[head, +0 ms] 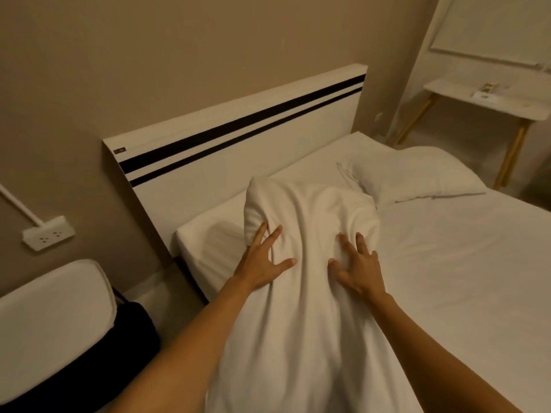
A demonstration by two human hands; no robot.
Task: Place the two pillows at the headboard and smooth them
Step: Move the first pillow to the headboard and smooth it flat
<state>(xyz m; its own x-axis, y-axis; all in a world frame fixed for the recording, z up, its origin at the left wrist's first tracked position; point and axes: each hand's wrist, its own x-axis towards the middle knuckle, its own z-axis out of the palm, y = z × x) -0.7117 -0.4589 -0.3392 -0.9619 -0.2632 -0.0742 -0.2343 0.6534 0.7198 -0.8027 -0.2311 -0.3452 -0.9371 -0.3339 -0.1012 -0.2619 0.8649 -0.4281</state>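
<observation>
A white pillow (310, 222) stands lengthwise in front of me, its far end raised toward the white headboard (238, 144) with two black stripes. My left hand (262, 260) grips its left side, fingers spread and dug into the fabric. On the pillow's right side my right hand (357, 263) holds it the same way. A second white pillow (417, 174) lies flat on the far right of the bed, close to the headboard's right end. The mattress (462, 263) has a white sheet.
A white side table with golden legs (483, 99) stands beyond the bed's right side. A wall socket (49, 234) sits low on the beige wall at left. A white cushion on something black (53, 317) is at lower left, beside the bed.
</observation>
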